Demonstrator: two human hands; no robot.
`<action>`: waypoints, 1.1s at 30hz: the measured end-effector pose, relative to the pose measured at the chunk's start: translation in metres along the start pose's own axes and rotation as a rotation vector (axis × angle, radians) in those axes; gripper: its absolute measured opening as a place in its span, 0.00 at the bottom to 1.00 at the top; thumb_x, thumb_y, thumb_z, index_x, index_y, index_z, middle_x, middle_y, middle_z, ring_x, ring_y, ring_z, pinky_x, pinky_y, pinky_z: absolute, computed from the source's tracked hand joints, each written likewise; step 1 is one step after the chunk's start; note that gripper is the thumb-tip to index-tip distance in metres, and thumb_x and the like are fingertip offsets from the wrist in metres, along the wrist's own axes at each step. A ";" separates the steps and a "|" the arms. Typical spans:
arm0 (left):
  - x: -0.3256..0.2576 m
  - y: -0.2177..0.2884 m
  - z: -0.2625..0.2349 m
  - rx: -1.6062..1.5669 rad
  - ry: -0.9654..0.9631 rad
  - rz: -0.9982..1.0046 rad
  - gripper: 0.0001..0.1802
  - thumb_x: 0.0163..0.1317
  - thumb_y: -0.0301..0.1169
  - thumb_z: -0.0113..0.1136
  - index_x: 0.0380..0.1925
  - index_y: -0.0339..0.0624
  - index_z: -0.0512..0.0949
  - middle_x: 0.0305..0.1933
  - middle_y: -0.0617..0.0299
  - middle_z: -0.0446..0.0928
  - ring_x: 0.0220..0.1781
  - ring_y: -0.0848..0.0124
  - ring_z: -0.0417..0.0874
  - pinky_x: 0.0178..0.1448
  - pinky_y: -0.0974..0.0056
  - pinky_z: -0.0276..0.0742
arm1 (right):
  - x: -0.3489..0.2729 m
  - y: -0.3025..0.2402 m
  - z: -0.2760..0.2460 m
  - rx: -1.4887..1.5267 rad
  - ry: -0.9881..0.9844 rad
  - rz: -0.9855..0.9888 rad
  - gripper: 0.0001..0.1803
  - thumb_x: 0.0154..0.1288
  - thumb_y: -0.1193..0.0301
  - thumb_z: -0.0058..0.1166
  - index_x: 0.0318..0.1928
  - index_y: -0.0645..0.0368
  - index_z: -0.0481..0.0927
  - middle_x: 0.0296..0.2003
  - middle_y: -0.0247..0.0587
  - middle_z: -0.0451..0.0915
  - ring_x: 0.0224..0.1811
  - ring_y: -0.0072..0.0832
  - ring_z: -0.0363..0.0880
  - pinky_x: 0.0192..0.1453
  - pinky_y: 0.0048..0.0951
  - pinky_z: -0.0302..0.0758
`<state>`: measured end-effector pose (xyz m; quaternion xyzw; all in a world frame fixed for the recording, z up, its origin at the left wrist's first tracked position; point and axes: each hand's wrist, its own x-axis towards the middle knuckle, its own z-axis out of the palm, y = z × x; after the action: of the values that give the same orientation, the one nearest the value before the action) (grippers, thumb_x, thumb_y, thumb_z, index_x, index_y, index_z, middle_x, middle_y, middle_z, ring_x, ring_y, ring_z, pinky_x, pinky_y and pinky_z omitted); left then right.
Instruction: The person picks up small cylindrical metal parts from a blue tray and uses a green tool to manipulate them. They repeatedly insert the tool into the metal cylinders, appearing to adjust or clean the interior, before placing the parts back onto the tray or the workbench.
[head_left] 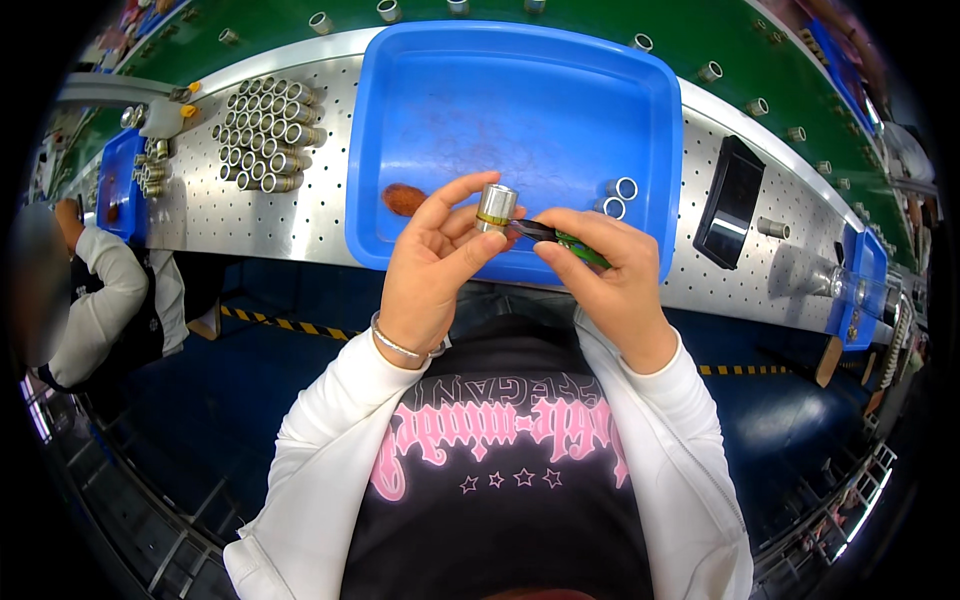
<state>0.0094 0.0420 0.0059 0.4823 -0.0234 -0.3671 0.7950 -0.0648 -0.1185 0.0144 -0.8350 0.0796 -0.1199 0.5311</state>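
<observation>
My left hand [430,262] pinches a short silver metal cylinder [497,202] with a yellowish band round its lower part, holding it roughly upright above the near side of a blue tray [362,150]. In my right hand [612,270] is a pair of pliers [580,249] with green handles and a dark head. The head points left and meets or nearly meets the cylinder's lower edge; contact cannot be made out. Two more metal cylinders [622,188] lie in the tray's right side. A reddish-brown oval thing [403,199] lies at its left.
Many similar cylinders [265,135] stand grouped on the perforated metal table [330,190] at left. A black flat device [729,203] and a single cylinder [773,228] are at right. Beyond runs a green belt [560,28] carrying spaced cylinders. Another person's sleeve [100,290] shows far left.
</observation>
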 end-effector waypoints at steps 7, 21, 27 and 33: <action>0.000 0.000 0.001 0.003 -0.014 -0.006 0.27 0.57 0.22 0.59 0.57 0.36 0.65 0.49 0.50 0.75 0.51 0.68 0.77 0.58 0.65 0.71 | 0.000 -0.001 -0.001 0.020 -0.008 0.011 0.10 0.52 0.73 0.61 0.35 0.63 0.81 0.27 0.43 0.81 0.26 0.31 0.79 0.30 0.24 0.71; 0.000 -0.002 0.002 0.012 -0.021 0.005 0.26 0.57 0.19 0.57 0.57 0.36 0.65 0.49 0.50 0.75 0.52 0.66 0.77 0.59 0.64 0.71 | -0.001 0.001 -0.001 0.075 -0.021 0.030 0.09 0.53 0.74 0.61 0.35 0.63 0.81 0.29 0.45 0.82 0.27 0.31 0.80 0.31 0.24 0.72; 0.000 0.001 0.002 0.011 -0.032 -0.011 0.26 0.57 0.20 0.57 0.57 0.36 0.65 0.48 0.50 0.75 0.51 0.66 0.77 0.58 0.64 0.72 | -0.004 0.001 -0.001 0.229 0.008 0.119 0.09 0.56 0.73 0.59 0.37 0.65 0.80 0.29 0.41 0.81 0.26 0.24 0.77 0.31 0.22 0.71; -0.001 -0.001 0.001 0.181 -0.057 0.018 0.26 0.57 0.18 0.56 0.57 0.35 0.65 0.49 0.51 0.75 0.48 0.67 0.79 0.56 0.67 0.72 | -0.001 0.024 -0.020 1.007 0.188 0.146 0.13 0.60 0.75 0.56 0.46 0.62 0.75 0.24 0.29 0.74 0.21 0.11 0.64 0.25 0.14 0.61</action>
<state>0.0079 0.0418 0.0058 0.5414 -0.0835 -0.3701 0.7503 -0.0719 -0.1453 0.0010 -0.4538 0.1173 -0.1806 0.8647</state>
